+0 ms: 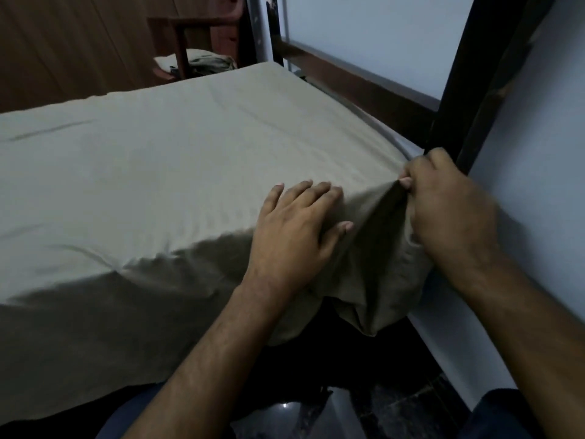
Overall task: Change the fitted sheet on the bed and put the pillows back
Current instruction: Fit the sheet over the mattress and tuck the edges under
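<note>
A beige fitted sheet [152, 160] covers the mattress and hangs down its near side. My left hand [294, 229] lies flat with straight fingers on the sheet at the near right corner of the bed. My right hand [449, 210] pinches a fold of the sheet at that corner, beside the dark bed post [474, 77]. Loose sheet cloth bunches and hangs below both hands. A pillow [177, 60] lies on a chair behind the bed.
A reddish wooden chair [190, 30] with bundled cloth stands at the back. A dark wooden rail [364, 87] runs along the bed's far right side against a pale wall [522, 217]. Glossy dark floor [395, 413] shows below.
</note>
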Demonstrator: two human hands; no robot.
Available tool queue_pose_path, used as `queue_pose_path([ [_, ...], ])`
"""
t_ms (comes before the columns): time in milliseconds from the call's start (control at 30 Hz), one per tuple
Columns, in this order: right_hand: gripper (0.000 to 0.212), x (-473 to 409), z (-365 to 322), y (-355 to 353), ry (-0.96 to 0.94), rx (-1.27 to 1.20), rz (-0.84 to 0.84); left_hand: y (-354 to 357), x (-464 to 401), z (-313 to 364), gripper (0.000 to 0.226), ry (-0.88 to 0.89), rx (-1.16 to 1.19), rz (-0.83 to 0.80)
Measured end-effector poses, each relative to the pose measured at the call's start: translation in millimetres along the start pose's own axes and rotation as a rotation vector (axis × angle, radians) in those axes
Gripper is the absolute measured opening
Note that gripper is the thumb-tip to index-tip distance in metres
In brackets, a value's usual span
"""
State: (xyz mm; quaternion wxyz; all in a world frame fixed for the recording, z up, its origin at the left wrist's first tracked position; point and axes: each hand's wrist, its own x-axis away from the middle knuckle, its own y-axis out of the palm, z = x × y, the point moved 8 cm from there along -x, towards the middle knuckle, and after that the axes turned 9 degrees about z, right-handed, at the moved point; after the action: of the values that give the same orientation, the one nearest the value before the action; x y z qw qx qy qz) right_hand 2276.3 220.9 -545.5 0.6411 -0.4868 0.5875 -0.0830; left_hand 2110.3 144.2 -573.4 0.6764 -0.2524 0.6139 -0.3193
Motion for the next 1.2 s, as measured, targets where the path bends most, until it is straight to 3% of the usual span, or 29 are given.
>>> queue_pose_path([
  [100, 0.018, 4.7, 7.9, 1.0, 0.148, 0.218, -0.11, 21.7, 1.6, -3.2, 0.075, 0.039, -0.105, -0.068],
  [200, 0.017, 2.2, 3.6, 5.7, 0.164, 0.305, -0.152, 35.0, 12.8, -2.4, 0.089, 0.075, -0.15, -0.085],
  [300, 0.014, -0.9, -6.1, 2.4, 0.104, 0.192, -0.089, 36.5, 12.7, -7.2, 0.086, 0.058, -0.089, -0.074],
  [367, 0.023, -2.1, -9.5, 2.0, 0.072, 0.136, -0.078, 36.8, 10.1, -11.1, 0.083, 0.038, -0.049, -0.075],
  [533, 0.027, 15.0, -4.2, 28.2, 0.221, 0.268, -0.379, 35.6, 8.7, -13.4, 0.083, 0.024, 0.012, -0.079],
  [633, 0.014, 11.8, 0.5, 30.3, 0.27, 0.235, -0.339, 35.5, 11.0, -11.2, 0.087, 0.057, -0.01, -0.089],
  [800, 0.025, 16.7, 27.2, 18.7, 0.417, 0.192, -0.245, 38.0, 14.6, -11.6, 0.091, 0.121, -0.016, -0.1],
  [900, 0.022, 32.0, 38.1, 28.2, 0.473, 0.244, -0.347, 35.3, 14.0, -11.9, 0.091, 0.135, -0.004, -0.11],
  [1033, 0.027, 50.3, 51.5, 41.4, 0.546, 0.27, -0.487, 29.7, 22.6, -4.6, 0.083, 0.262, -0.005, -0.093],
  [1200, 0.039, 36.6, 11.7, 27.9, 0.251, 0.07, -0.289, 37.0, 49.9, 8.6, 0.045, 0.455, 0.046, -0.094],
])
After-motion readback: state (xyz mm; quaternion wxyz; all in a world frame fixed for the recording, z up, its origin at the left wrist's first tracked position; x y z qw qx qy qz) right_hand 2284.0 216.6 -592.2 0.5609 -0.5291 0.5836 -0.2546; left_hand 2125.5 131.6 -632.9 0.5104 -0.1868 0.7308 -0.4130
